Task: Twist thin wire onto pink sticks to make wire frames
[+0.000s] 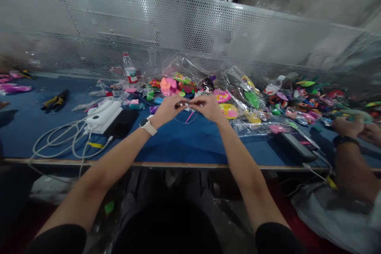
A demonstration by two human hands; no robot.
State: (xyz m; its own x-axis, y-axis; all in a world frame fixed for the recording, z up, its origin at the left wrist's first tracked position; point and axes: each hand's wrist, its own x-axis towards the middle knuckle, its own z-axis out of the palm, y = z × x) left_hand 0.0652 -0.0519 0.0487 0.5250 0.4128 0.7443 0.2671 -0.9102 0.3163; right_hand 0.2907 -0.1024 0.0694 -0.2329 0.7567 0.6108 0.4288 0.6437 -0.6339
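My left hand (169, 108) and my right hand (208, 107) meet above the middle of the blue table, fingertips pinched close together. Between them is a small whitish piece (187, 105), largely covered by the fingers, so its kind is unclear. A thin pale strand (195, 118) hangs below the fingers in a loop, and a narrow pink strip (189, 117) shows inside it. Just beyond my hands lie a pink figure (168, 86) and a yellow and pink spotted piece (229, 110).
A white power bank (104, 116) with coiled cables and a black phone (122, 123) lie left, near pliers (55, 101). Clear plastic bags (238, 83) and colourful pieces line the perforated metal screen (166, 20). At right are a black device (294, 147) and a co-worker's hands (351, 125).
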